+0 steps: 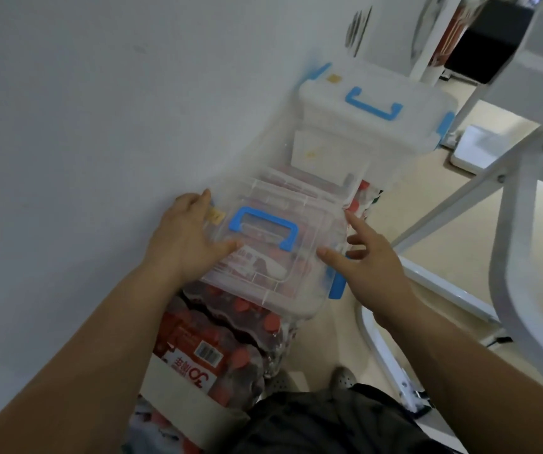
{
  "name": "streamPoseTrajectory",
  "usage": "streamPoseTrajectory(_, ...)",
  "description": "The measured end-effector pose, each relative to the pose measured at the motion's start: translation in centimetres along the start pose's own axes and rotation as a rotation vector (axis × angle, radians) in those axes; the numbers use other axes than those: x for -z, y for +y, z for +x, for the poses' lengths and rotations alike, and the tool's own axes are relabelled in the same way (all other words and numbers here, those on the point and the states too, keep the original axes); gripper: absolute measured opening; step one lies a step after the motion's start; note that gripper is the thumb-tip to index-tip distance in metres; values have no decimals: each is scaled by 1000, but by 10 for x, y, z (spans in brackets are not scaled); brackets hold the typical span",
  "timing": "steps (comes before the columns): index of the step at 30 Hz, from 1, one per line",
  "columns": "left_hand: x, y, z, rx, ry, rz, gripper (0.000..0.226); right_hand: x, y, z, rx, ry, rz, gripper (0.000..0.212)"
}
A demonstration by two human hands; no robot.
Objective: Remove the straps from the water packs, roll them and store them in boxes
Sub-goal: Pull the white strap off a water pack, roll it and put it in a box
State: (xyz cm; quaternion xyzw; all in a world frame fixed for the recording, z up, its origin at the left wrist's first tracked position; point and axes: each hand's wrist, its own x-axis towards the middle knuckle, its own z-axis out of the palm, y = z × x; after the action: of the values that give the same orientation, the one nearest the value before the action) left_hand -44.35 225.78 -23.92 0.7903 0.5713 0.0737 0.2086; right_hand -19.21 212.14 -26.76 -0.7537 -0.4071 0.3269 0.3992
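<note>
A clear plastic box (pixel 296 290) with a blue handle (pixel 263 231) and lid on rests on top of shrink-wrapped water packs (pixel 230 326) with red caps, stacked against the wall. My left hand (pixel 188 234) lies on the box's left side, thumb on the lid. My right hand (pixel 371 260) is at the box's right edge with fingers spread, beside a blue latch (pixel 337 286). A beige strap (pixel 178 394) crosses the nearest pack. A second, cloudier box (pixel 378 126) with a blue handle sits farther along the packs.
A white wall (pixel 99 126) runs along the left. White metal table legs (pixel 509 257) and frame stand to the right on a beige floor (pixel 443 257). My dark shorts and shoes (pixel 342 378) show at the bottom.
</note>
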Motion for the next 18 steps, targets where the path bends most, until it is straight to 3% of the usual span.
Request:
streamPoseTrajectory(5, -3, 0, -1, 15, -25, 66, 108, -5, 4, -5, -53, -26, 77, 79)
streamPoseTrajectory(11, -4, 0, -5, 3, -52, 157, 109, -4, 4, -10, -281, -107, 345, 89)
streamPoseTrajectory(13, -3, 1, -3, 1, -74, 164, 111, -6, 2, -12, -307, -61, 324, 72)
streamPoseTrajectory(16, -4, 5, 0, 12, -81, 184, 115, -8, 3, -16, -273, -61, 329, 27)
streamPoseTrajectory(18, -6, 8, 1, 26, -79, 190, 117, -8, 0, -19, -254, -135, 349, 28)
